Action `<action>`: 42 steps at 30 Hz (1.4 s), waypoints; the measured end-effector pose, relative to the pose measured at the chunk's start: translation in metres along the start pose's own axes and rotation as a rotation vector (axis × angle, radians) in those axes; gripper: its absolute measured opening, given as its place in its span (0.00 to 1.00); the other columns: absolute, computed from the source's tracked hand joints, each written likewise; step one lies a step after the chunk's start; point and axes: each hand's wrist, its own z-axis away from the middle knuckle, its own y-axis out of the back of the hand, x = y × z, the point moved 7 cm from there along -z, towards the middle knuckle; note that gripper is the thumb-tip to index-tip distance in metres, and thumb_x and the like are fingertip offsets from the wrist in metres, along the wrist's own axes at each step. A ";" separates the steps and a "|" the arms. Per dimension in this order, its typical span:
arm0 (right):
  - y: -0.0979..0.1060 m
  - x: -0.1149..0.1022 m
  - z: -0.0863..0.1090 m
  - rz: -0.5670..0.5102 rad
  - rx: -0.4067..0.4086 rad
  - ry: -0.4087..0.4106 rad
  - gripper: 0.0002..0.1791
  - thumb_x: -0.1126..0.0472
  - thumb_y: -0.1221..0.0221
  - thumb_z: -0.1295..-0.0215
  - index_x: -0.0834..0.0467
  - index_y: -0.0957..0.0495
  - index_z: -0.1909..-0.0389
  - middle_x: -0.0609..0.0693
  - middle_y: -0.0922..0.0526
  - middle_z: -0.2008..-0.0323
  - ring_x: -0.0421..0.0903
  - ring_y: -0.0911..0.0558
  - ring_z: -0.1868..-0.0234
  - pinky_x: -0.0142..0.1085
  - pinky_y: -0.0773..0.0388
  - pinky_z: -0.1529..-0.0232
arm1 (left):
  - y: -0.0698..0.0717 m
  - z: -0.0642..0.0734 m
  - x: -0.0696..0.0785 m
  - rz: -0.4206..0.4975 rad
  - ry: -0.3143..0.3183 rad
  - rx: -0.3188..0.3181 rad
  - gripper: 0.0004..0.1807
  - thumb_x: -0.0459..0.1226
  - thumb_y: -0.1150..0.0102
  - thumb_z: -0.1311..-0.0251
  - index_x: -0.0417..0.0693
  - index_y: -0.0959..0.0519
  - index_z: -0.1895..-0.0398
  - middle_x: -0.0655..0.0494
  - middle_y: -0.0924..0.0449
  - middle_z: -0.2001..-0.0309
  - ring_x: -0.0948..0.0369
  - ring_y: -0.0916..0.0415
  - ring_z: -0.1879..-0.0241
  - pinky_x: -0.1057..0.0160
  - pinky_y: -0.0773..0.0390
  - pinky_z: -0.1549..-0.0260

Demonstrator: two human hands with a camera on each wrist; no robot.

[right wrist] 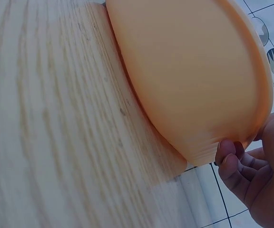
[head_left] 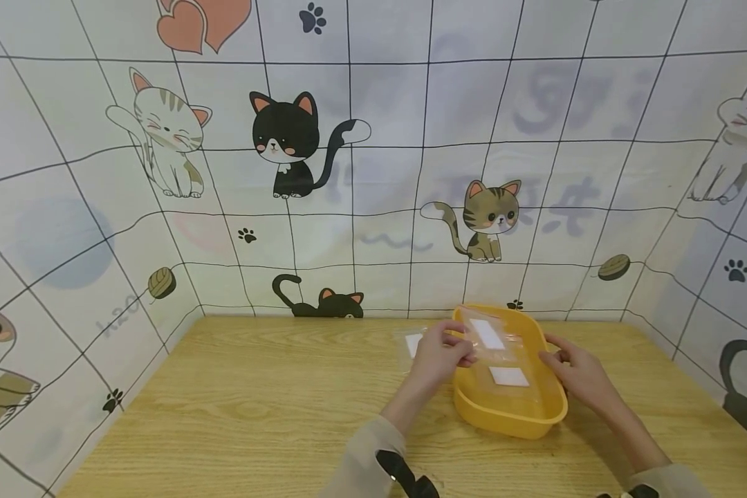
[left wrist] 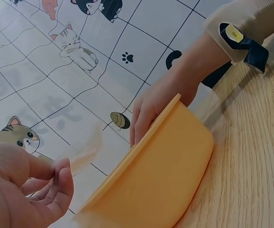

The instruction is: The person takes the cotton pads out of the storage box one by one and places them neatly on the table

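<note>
While a clear, white-labelled plastic bag (head_left: 488, 335) is pinched by the left hand (head_left: 439, 354), a rounded yellow plastic tub (head_left: 504, 418) beside those fingers is gripped by the right hand (head_left: 579, 373).

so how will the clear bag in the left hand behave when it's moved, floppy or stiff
The clear bag is probably floppy, since its film looks thin and see-through. It seems light too: the left hand pinches it near one edge only.
</note>
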 end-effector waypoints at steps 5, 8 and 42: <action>0.000 0.000 0.000 -0.005 0.000 0.002 0.34 0.51 0.47 0.22 0.74 0.39 0.30 0.55 0.22 0.67 0.42 0.26 0.76 0.33 0.26 0.78 | 0.008 0.000 -0.001 0.015 -0.014 -0.009 0.12 0.23 0.41 0.36 0.35 0.24 0.51 0.49 0.18 0.69 0.61 0.18 0.74 0.62 0.14 0.68; 0.000 0.001 0.000 -0.005 0.000 0.000 0.34 0.51 0.47 0.22 0.74 0.39 0.30 0.55 0.22 0.68 0.42 0.26 0.76 0.33 0.26 0.78 | 0.013 -0.001 -0.003 0.026 -0.012 -0.009 0.12 0.22 0.41 0.36 0.33 0.24 0.50 0.47 0.18 0.69 0.61 0.18 0.74 0.61 0.14 0.67; 0.000 0.002 0.000 0.017 0.008 0.003 0.34 0.51 0.47 0.22 0.74 0.38 0.31 0.54 0.22 0.68 0.42 0.26 0.74 0.32 0.27 0.77 | 0.062 -0.001 -0.007 -0.016 0.023 0.044 0.15 0.25 0.41 0.34 0.33 0.26 0.46 0.45 0.20 0.65 0.57 0.18 0.69 0.61 0.14 0.64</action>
